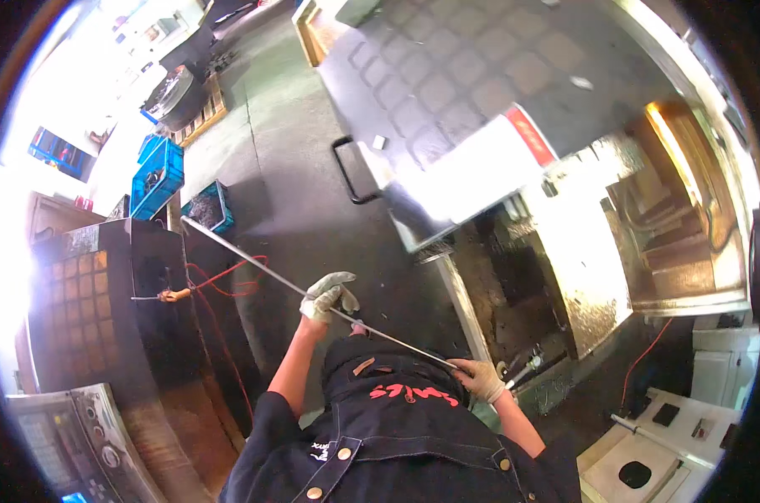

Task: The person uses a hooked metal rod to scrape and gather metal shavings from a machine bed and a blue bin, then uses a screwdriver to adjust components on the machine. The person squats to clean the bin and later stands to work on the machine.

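A long thin metal rod (pixel 254 261) slants across in front of my body, from the upper left down to my waist. My right hand (pixel 479 380), in a pale glove, grips its lower end close to my dark apron. Farther up the rod is my left hand (pixel 328 297), also gloved. The rod passes through this hand's loose grip, with some fingers stretched out toward the right. The rod's far end, which looks slightly thicker, reaches over the floor near a blue crate (pixel 209 208).
An open machine with a metal door (pixel 594 277) stands to my right, beside a dark panel with a black handle (pixel 352 172). At left, a dark cabinet (pixel 82 310) carries an air gun (pixel 175 295) with a red hose. A control panel (pixel 103 436) is lower left.
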Demonstrator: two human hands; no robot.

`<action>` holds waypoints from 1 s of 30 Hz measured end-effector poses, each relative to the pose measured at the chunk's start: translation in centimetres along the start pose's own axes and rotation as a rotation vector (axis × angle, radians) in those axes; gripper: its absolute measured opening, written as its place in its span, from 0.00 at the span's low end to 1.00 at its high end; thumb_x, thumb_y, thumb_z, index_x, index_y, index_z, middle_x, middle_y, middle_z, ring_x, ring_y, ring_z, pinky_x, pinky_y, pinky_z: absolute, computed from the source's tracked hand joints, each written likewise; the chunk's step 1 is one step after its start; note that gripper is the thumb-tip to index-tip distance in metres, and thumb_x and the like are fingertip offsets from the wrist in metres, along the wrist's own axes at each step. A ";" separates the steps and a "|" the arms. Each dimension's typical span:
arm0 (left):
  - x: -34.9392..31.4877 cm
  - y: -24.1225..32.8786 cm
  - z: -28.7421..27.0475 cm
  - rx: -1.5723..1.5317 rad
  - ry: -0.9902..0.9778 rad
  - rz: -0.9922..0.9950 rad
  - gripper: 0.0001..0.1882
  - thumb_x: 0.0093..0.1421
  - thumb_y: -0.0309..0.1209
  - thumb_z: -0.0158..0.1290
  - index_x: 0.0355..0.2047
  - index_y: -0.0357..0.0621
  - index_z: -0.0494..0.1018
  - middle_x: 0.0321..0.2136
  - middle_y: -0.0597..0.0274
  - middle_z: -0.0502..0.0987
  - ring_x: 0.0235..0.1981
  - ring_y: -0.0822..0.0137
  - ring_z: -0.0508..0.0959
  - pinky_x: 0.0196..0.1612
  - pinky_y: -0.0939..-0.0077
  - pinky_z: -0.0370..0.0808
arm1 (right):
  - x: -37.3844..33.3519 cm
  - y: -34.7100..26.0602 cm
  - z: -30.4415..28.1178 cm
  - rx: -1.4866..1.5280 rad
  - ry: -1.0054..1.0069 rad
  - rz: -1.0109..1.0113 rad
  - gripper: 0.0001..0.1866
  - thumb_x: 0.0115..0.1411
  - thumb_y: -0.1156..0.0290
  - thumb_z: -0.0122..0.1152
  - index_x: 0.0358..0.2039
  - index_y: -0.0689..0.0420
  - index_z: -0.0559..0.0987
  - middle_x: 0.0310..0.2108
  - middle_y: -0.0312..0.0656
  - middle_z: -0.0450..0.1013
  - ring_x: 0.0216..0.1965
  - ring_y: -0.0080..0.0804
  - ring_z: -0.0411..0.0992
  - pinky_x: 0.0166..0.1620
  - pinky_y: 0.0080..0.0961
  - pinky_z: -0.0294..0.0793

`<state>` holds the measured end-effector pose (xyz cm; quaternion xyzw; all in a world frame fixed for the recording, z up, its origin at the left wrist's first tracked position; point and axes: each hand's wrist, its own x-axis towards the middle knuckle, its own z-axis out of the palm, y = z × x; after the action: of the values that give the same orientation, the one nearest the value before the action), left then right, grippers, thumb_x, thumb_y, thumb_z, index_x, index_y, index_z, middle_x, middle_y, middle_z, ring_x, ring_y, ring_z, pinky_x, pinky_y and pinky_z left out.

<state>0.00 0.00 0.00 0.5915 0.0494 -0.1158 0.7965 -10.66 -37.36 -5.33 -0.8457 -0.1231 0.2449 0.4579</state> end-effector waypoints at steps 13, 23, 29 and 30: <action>10.3 14.1 -0.7 0.011 -0.448 0.447 0.21 0.59 0.37 0.49 0.47 0.34 0.66 0.27 0.54 0.74 0.34 0.63 0.73 0.40 0.69 0.69 | 8.7 -10.7 5.6 0.679 0.291 0.304 0.10 0.51 0.70 0.64 0.27 0.64 0.79 0.18 0.35 0.73 0.21 0.15 0.68 0.24 0.16 0.67; 20.5 5.0 -0.3 1.041 0.061 0.862 0.31 0.44 0.18 0.52 0.53 0.37 0.62 0.42 0.49 0.70 0.46 0.51 0.70 0.51 0.61 0.65 | 0.1 -11.9 6.2 0.684 1.174 0.015 0.31 0.48 0.42 0.63 0.24 0.65 0.75 0.14 0.34 0.66 0.15 0.16 0.61 0.19 0.15 0.57; 22.7 0.3 -2.2 1.370 0.206 0.685 0.33 0.50 0.30 0.56 0.56 0.35 0.58 0.48 0.44 0.69 0.49 0.47 0.69 0.56 0.57 0.61 | -5.6 -9.5 10.3 0.724 1.309 0.251 0.24 0.58 0.52 0.56 0.21 0.64 0.74 0.13 0.32 0.64 0.15 0.16 0.59 0.18 0.17 0.55; 23.5 -1.2 -3.8 1.454 0.241 0.664 0.33 0.50 0.32 0.55 0.55 0.35 0.58 0.47 0.43 0.69 0.50 0.46 0.68 0.58 0.57 0.60 | -6.3 -9.2 11.4 0.709 1.327 0.202 0.24 0.58 0.53 0.56 0.20 0.64 0.73 0.14 0.32 0.64 0.16 0.17 0.60 0.20 0.18 0.58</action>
<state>22.65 0.30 -7.27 0.9537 -0.1309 0.1882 0.1946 -21.82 -26.89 -1.05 -0.6251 0.3423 -0.2498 0.6555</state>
